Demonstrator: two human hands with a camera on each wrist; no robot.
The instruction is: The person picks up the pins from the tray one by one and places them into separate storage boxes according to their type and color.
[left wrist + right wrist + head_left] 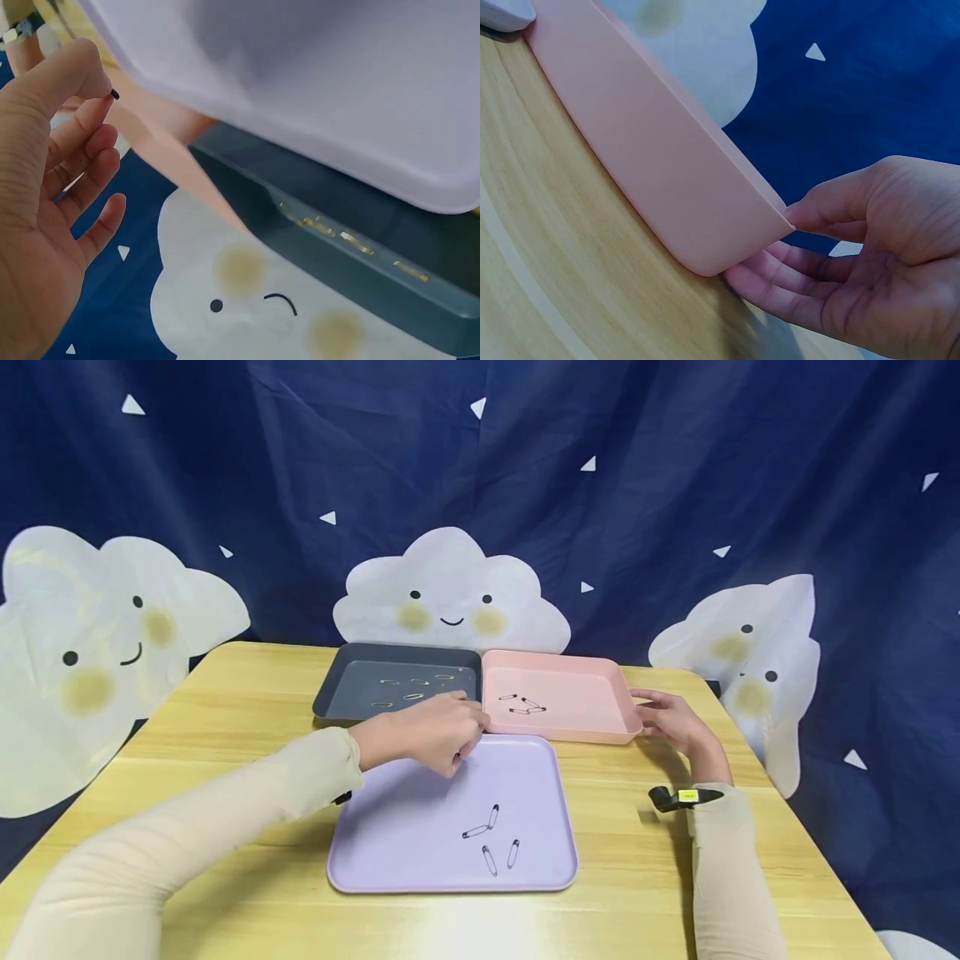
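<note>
Left hand [431, 731] at frame centre, above the far edge of the purple tray [390, 852], pinching a small dark-tipped pin [114, 94] between thumb and forefinger; pink tray [600, 693] just to its right. Right hand [671, 718] holding that tray's right corner, fingers nearly straight. Four safety pins [491, 839] on purple, roughly four on pink, about five on the grey tray [341, 681].
</note>
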